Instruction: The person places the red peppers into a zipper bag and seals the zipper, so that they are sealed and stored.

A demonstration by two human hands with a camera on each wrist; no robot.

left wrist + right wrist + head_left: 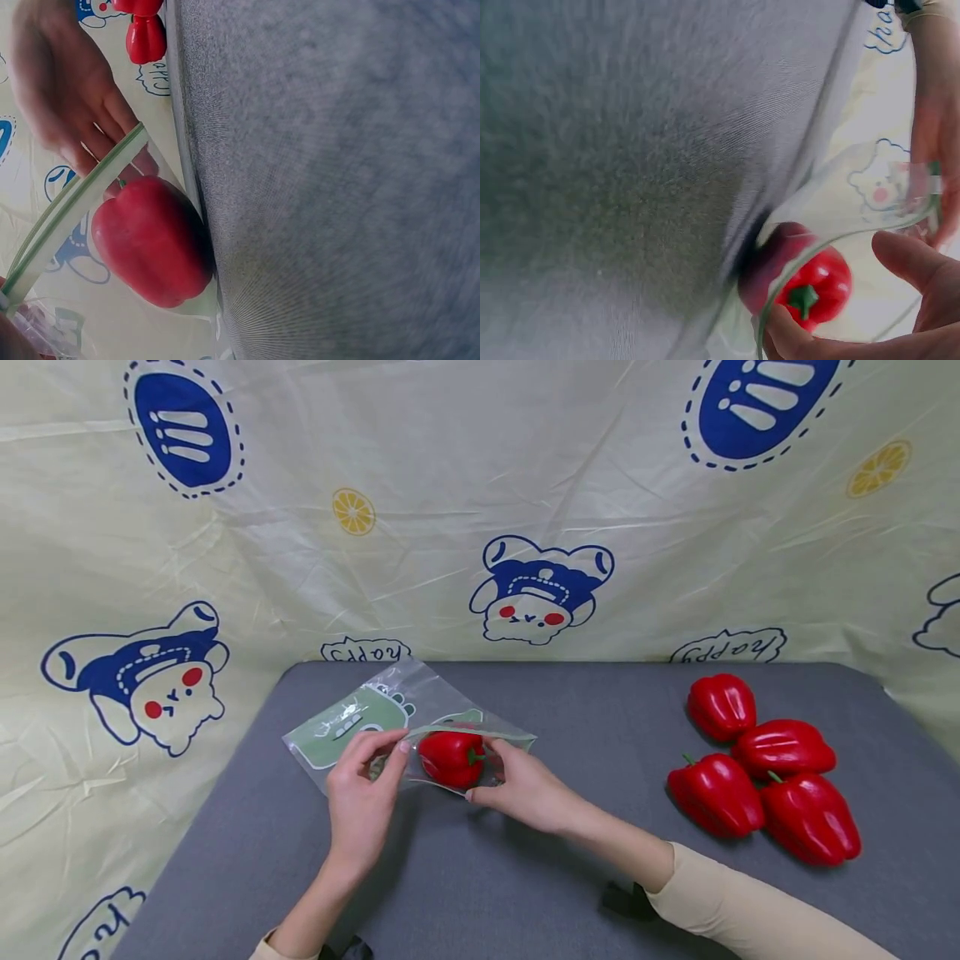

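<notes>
A clear zip bag (408,681) with green cartoon print lies slanted on the table, its mouth facing right. Inside it, close to the mouth, is a red bell pepper (450,760) with a green stem. My left hand (363,802) pinches the bag's rim between thumb and fingers, left of the pepper. My right hand (528,785) is at the mouth, thumb and fingers spread apart beside the stem end. In the left wrist view the right hand's fingers (97,139) reach past the zip rim. The right wrist view has the pepper (829,281) partly behind the bag's edge.
Several other red bell peppers (783,747) lie grouped on the right side of the grey table (600,718). A pale printed curtain (420,585) hangs behind the table. Dark straps (628,902) show beneath the forearms.
</notes>
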